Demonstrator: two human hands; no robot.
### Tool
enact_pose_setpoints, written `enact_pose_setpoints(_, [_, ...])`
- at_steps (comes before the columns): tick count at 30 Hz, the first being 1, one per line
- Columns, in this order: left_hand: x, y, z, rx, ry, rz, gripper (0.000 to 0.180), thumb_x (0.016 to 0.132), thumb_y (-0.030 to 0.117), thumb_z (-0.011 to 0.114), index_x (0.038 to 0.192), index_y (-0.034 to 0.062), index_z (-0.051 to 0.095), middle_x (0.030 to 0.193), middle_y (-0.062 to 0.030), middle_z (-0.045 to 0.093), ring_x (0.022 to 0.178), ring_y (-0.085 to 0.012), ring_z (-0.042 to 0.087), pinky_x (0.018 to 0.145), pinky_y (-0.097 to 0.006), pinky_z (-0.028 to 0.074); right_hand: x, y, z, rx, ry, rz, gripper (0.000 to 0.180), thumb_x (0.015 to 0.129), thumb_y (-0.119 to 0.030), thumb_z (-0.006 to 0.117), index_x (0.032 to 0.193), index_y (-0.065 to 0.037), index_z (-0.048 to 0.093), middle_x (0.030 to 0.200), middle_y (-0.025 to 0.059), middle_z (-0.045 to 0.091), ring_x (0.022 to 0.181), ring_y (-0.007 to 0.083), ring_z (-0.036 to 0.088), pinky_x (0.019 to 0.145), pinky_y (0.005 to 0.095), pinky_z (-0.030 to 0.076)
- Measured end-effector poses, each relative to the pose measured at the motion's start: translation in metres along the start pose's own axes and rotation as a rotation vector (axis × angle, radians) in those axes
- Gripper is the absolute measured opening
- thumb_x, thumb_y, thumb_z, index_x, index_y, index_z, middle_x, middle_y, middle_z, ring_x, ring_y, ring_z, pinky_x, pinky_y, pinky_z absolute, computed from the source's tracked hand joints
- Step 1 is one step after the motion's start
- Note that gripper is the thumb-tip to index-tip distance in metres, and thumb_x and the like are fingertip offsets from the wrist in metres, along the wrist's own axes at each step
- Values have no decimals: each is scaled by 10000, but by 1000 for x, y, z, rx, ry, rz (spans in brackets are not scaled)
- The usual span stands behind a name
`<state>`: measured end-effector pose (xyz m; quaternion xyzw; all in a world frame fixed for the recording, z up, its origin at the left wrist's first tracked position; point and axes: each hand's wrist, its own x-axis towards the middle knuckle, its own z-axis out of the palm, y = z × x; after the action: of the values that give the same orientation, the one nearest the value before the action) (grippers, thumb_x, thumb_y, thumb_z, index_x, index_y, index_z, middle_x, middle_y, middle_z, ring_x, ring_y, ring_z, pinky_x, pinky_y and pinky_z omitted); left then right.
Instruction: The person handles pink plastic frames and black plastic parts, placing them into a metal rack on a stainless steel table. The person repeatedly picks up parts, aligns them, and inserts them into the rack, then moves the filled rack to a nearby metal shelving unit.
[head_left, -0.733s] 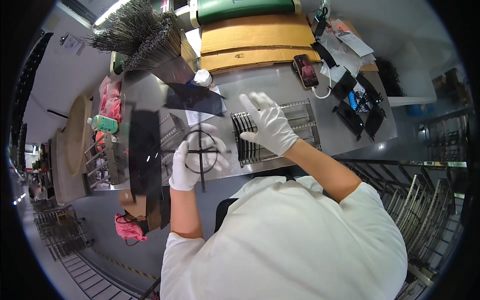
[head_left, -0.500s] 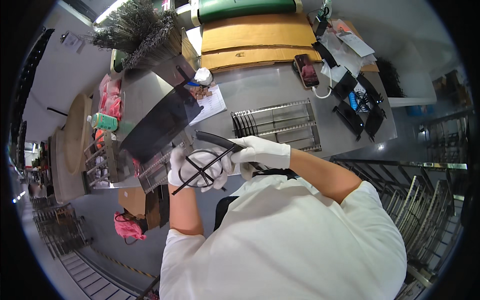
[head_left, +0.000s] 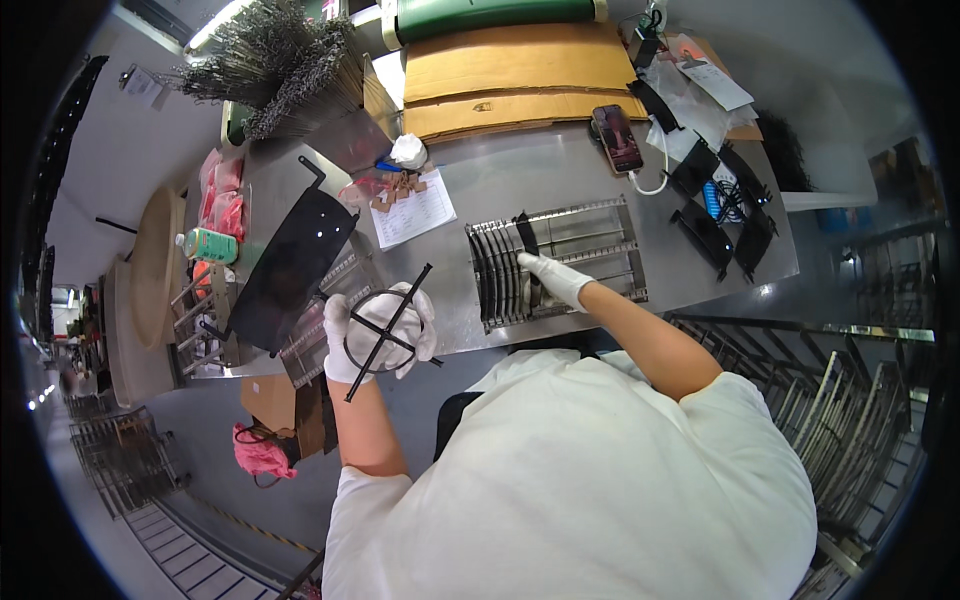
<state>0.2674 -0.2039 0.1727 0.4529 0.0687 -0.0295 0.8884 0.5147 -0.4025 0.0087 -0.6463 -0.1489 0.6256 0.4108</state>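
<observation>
My left hand (head_left: 408, 352), in a white glove, is closed on a black ring with crossed bars (head_left: 382, 329); white shows through the ring. Beyond it a large black curved panel (head_left: 296, 262) stands tilted over a slatted metal piece; whether my left fingers touch it I cannot tell. My right hand (head_left: 556, 279), also gloved, reaches over the slotted metal rack (head_left: 590, 246). Its fingers pinch a black curved strip (head_left: 527, 234) that stands across the slots. To the left of this strip, several similar black strips (head_left: 490, 272) stand in a row in the rack.
A phone (head_left: 617, 138) on a white cable lies at the back right, near several black panels (head_left: 703, 238). Left of the rack are a written sheet (head_left: 418, 214) and small brown pieces. A green bottle (head_left: 208, 245) stands far left; cardboard (head_left: 520, 80) lies at the back.
My right hand has moved right, away from my left hand, carrying the black strip to the rack. The ring has tilted slightly, and the large panel has shifted left and toward me.
</observation>
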Motion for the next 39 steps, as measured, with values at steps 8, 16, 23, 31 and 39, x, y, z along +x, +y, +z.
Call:
enact_pose_setpoints(8, [15, -16, 3, -10, 11, -23, 1194, 789, 975, 331, 1155, -147, 510, 770, -265, 653, 498, -236, 598, 350, -275, 440, -5, -10, 13, -866, 360, -161, 806, 1039, -601, 417, 1611, -61, 243, 985, 238, 744, 817, 365, 735, 712, 486, 570])
enact_pose_setpoints(16, [38, -25, 17, -72, 53, -295, 1082, 923, 852, 151, 1083, -127, 583, 639, -215, 624, 449, -242, 576, 332, -286, 433, -69, -97, 28, -1227, 817, -1028, 973, 817, -426, 780, 1594, -88, 302, 1240, 213, 630, 1139, 366, 639, 939, 446, 530])
enact_pose_setpoints(23, [30, -30, -8, 361, -412, -629, 645, 1056, 571, 421, 1067, -19, 681, 673, -26, 644, 527, -94, 586, 442, -241, 419, -121, -133, 62, -775, -230, -711, 860, 800, -122, 769, 1572, -72, 393, 1161, 240, 703, 940, 368, 725, 920, 407, 563])
enact_pose_setpoints(31, [14, 16, 1, 103, 375, -70, 560, 970, 533, 511, 1033, -6, 648, 878, -126, 694, 698, -202, 635, 561, -319, 492, -110, -104, 1, -114, 299, -420, 635, 983, -260, 627, 1563, -111, 416, 798, 112, 701, 654, 172, 682, 664, 343, 587])
enact_pose_setpoints(39, [72, 99, 54, 490, 568, 1074, 774, 867, 450, 663, 1409, -62, 455, 1321, -239, 562, 1067, -290, 610, 919, -417, 523, -21, 20, -36, 161, 163, -288, 532, 1042, -584, 450, 1247, -115, 596, 725, 47, 694, 642, 125, 609, 619, 313, 497])
